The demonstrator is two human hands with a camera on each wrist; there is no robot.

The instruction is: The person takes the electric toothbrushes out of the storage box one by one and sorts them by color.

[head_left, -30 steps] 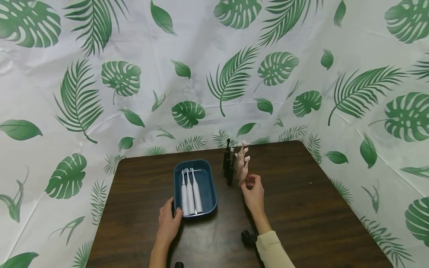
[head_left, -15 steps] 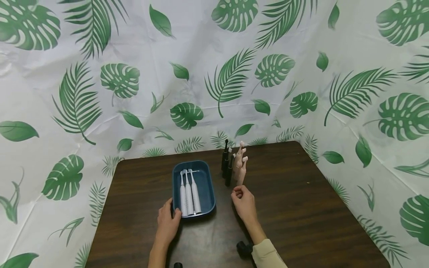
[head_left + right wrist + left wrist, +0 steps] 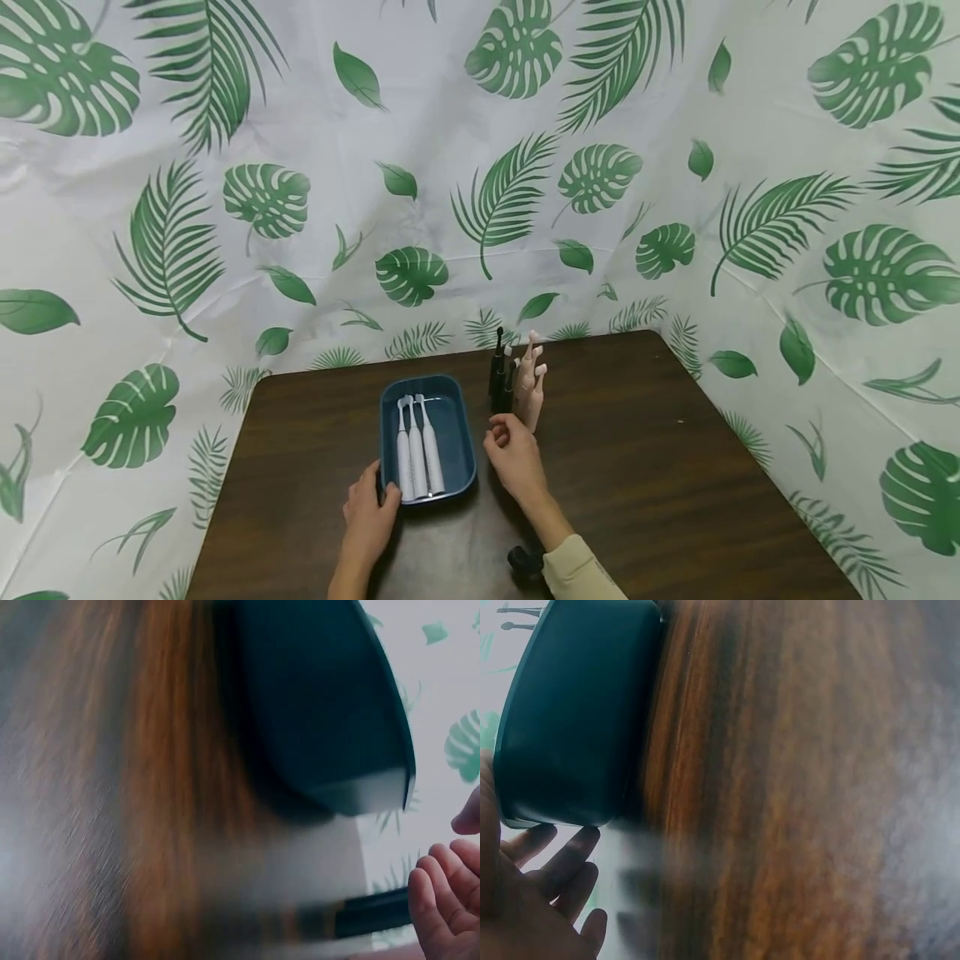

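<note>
In the head view my left hand (image 3: 367, 512) holds the near left corner of a dark blue tray (image 3: 465, 479). Three white electric toothbrushes (image 3: 416, 458) lie side by side in its left half. The left wrist view has my fingers against the outside of the tray wall (image 3: 570, 735). Just in front of a group of standing brushes is my right hand (image 3: 516, 458), empty, fingers loosely bent. Nearest to it are black electric toothbrushes (image 3: 497, 379); pink ones (image 3: 528, 379) stand right beside them. The right wrist view shows thumb and fingers apart near a black handle (image 3: 371, 913).
Everything stands on a dark wood table (image 3: 637, 467). A leaf-print sheet (image 3: 315, 167) hangs behind the table and along its sides. Below the right wrist a small black device (image 3: 525, 561) shows.
My right hand has drawn away from the nearest pink toothbrush and moved left, to in front of the black ones. The left hand stays at the tray. The head view has tilted slightly up.
</note>
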